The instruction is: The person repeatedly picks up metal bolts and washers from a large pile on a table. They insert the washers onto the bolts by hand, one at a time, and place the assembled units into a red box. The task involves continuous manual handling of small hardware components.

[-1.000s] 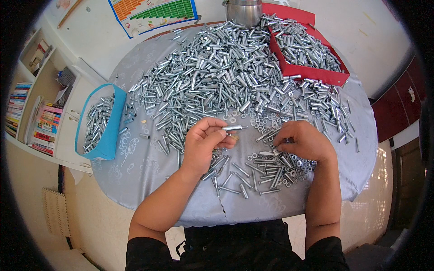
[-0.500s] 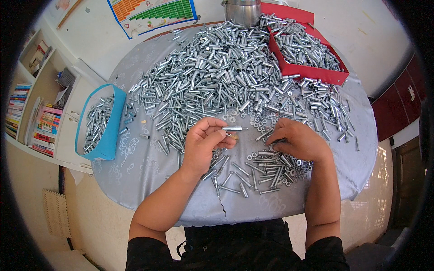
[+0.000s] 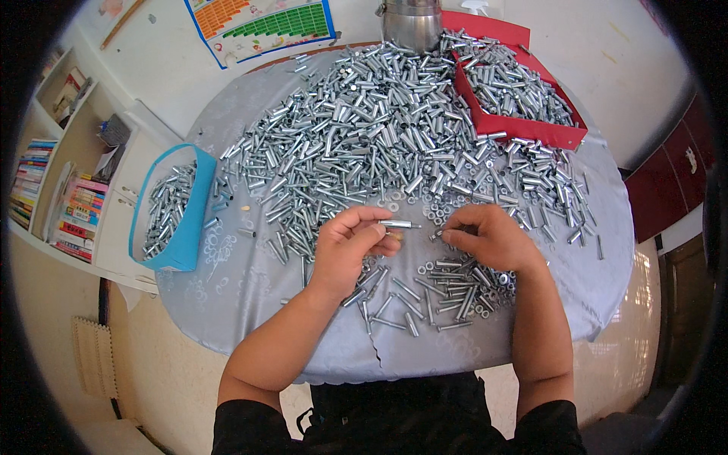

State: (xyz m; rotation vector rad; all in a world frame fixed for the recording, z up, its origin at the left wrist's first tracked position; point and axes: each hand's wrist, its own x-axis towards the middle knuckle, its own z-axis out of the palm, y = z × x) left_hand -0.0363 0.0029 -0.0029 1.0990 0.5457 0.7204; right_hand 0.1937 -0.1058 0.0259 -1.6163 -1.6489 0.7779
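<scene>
Between the thumb and fingers of my left hand lies a silver bolt with a metal sleeve, its thin end pointing right. My right hand is closed in a pinch on a small metal nut or washer, a short way right of the bolt's tip. Below the hands lies a small group of loose bolts, with nuts close under my right hand. Beyond the hands spreads a large heap of metal sleeves and bolts. Several washers and nuts lie at the heap's near edge.
A blue container of metal parts stands at the left on the grey tablecloth. At the back right is a red box filled with parts, beside a steel pot. A bookshelf stands left of the table.
My right hand has lifted out of the nuts and come left toward the bolt, a small part now showing at its fingertips. My left hand keeps its hold on the bolt.
</scene>
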